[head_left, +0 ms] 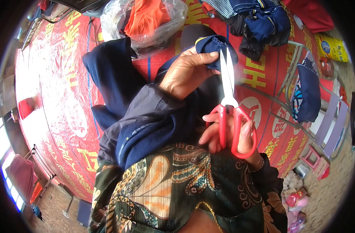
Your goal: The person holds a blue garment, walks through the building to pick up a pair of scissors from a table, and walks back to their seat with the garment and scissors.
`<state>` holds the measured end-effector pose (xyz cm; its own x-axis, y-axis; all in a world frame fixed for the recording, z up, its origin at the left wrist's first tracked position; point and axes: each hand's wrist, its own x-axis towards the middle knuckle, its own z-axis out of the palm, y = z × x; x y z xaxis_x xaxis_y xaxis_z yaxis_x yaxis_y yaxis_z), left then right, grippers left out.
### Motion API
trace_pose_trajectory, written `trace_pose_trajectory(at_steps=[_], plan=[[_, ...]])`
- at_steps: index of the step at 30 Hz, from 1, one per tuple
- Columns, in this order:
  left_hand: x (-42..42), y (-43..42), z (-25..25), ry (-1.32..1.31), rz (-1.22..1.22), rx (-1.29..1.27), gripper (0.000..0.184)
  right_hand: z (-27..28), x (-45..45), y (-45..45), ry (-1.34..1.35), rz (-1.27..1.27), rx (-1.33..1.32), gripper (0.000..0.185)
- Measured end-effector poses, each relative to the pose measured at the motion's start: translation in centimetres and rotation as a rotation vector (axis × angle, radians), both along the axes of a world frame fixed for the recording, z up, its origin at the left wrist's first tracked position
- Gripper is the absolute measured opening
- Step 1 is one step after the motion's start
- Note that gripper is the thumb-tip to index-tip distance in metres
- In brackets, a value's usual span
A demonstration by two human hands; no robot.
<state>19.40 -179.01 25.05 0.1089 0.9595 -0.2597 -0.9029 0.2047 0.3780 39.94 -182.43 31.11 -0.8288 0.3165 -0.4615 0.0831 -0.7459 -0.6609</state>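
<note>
My left hand pinches the edge of a navy blue garment between thumb and fingers, near the top centre. More of the navy cloth, with small white lettering, lies across my lap and left forearm. My right hand has its fingers through the red handles of a pair of scissors. The blades point up and stand slightly apart, their tips at the frayed edge of the cloth beside my left thumb. Whether cloth lies between the tips is too small to tell.
A red plastic sheet with yellow characters spreads ahead. On it are a clear bag with orange cloth and dark clothes. A metal-framed chair stands at the right, near bundled items on the floor.
</note>
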Motion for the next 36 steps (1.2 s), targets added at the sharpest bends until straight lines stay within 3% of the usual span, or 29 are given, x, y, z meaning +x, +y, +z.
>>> trace_pose_trajectory(at_steps=[19,22,36], plan=[[0.6,-0.1,-0.4,0.123,0.125,-0.02,0.019,-0.4,-0.3,-0.1,-0.023,-0.045,0.006,0.093],[0.6,-0.3,-0.6,0.137,0.128,-0.042,0.018,-0.2,-0.8,-0.3,-0.148,-0.045,0.085,0.105],[1.1,-1.1,1.1,0.237,0.161,0.018,0.013,-1.6,-1.2,-1.5,-0.091,-0.199,0.172,0.092]])
